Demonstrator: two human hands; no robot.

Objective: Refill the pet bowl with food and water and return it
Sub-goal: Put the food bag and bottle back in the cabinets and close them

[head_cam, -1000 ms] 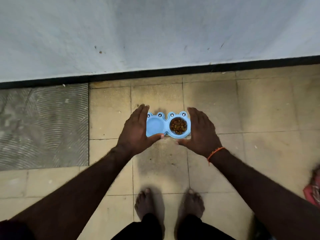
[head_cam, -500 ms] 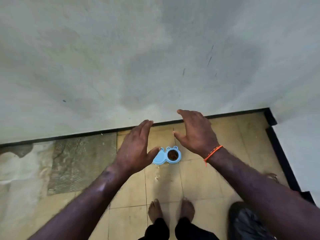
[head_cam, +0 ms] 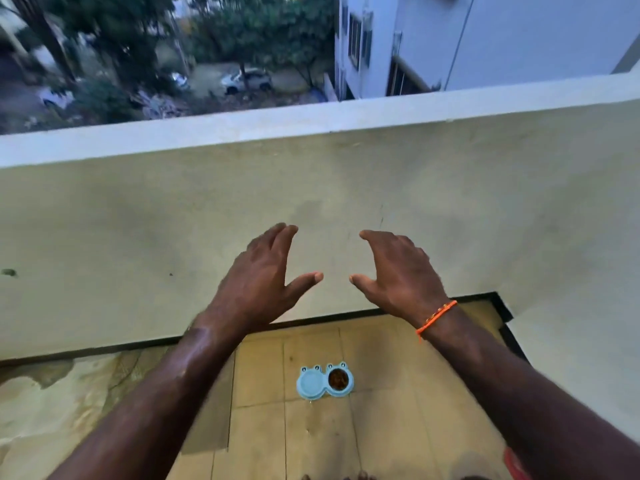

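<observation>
Pet bowl (head_cam: 325,382) on floor, well below both empty grips, untouched.

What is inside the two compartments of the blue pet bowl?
In the blue pet bowl, the right compartment holds brown kibble. The left compartment looks pale blue; whether it holds water cannot be told.

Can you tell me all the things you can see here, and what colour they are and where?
pet bowl: one, light blue, double, on the floor tiles near the wall; right cup holds brown food
floor tiles: many, tan, below
parapet wall: one, cream with a white top, across the middle
cars: at least one white, blurred, on the street beyond
trees: several, green, beyond the wall
building: one, pale, upper right
thread bracelet: one, orange, right wrist
left hand: open, raised, empty
right hand: open, raised, empty
</observation>
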